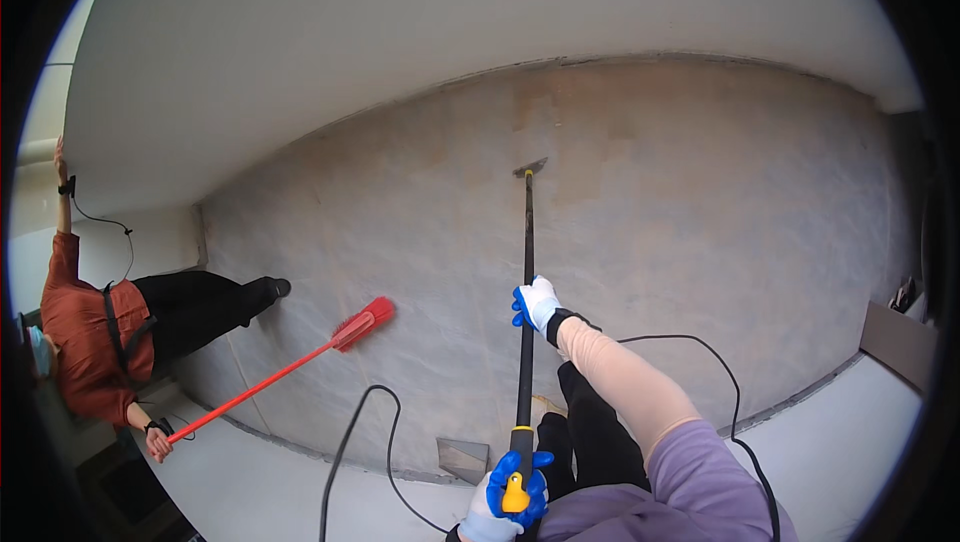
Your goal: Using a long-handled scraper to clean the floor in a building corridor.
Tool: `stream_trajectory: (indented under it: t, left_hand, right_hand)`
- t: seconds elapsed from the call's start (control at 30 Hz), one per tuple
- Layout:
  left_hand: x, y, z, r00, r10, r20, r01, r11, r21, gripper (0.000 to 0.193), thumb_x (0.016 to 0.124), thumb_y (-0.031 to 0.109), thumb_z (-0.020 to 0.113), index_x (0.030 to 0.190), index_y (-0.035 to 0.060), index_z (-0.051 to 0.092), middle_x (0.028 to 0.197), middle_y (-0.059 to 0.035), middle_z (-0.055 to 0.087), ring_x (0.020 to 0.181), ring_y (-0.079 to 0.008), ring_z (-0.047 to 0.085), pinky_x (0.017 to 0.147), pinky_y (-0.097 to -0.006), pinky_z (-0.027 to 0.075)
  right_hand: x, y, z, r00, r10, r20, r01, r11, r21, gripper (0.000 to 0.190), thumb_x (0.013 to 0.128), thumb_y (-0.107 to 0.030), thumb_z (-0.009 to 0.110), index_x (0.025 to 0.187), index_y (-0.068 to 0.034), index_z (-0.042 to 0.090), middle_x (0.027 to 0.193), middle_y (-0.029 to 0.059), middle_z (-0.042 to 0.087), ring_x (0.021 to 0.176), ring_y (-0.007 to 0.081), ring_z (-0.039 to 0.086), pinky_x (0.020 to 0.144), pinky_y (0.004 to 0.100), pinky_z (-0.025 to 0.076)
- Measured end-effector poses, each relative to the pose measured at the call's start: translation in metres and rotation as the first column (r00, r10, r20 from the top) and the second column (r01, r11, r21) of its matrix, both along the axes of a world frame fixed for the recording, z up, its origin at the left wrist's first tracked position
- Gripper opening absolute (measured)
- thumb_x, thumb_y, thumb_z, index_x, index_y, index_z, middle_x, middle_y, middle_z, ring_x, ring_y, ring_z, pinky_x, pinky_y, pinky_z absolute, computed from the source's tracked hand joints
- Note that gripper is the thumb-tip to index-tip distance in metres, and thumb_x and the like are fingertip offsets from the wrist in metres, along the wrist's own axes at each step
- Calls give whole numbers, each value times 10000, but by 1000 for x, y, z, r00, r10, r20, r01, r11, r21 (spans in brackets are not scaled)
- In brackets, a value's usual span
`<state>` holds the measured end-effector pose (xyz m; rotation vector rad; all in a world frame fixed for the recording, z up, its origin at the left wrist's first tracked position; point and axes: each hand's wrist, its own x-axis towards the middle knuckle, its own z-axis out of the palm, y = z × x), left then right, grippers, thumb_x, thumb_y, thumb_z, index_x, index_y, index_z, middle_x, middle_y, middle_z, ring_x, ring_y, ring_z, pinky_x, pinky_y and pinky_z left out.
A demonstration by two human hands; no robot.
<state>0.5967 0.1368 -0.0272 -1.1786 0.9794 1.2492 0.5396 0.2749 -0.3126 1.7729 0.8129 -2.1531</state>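
Observation:
A long-handled floor scraper (529,234) with a black shaft and yellow collars runs away from me, its flat metal blade (531,167) against the grey-brown floor. My left hand (510,493), in a blue and white coated glove, is closed around the grip near the yellow end piece (516,495). Farther up the shaft, my right hand (536,303) grips it in a matching glove. Brownish patches mark the floor beyond the blade. Black straps circle my wrists, and black cables lead away from them.
At the left a person (97,324) in a rust-red top holds a red broom (364,323) over the floor, the other hand on the wall (300,39). A metal dustpan-like object (463,459) lies near my feet. A brown panel (898,343) stands at the right.

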Motion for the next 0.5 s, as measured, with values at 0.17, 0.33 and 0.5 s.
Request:
stream_trajectory:
  t: [0.17,0.33,0.5]
  left_hand:
    - [-6,-13,-4,996,-50,-71,47,998,-39,408,829,372,416,997,12,509,538,-6,455,405,-132,421,355,-242,328]
    - [-25,35,-31,994,-99,-35,102,988,113,481,802,376,465,1063,-28,450,547,-18,425,409,-109,379,387,-224,317]
    - [15,-35,-7,984,-103,-145,78,982,-169,409,838,366,407,1005,5,502,538,-3,451,401,-126,418,356,-230,324]
  right_hand:
    - [-4,-4,1,998,-51,20,51,998,25,121,744,-25,430,860,-10,400,663,128,486,503,234,517,331,386,434]
    - [-38,54,-20,997,51,-59,-42,988,151,118,743,-42,453,839,18,421,630,116,485,490,217,524,332,349,459]
    - [8,-32,-1,998,-31,60,33,999,-35,279,754,-45,425,1026,-27,365,657,100,467,507,204,518,325,354,445]
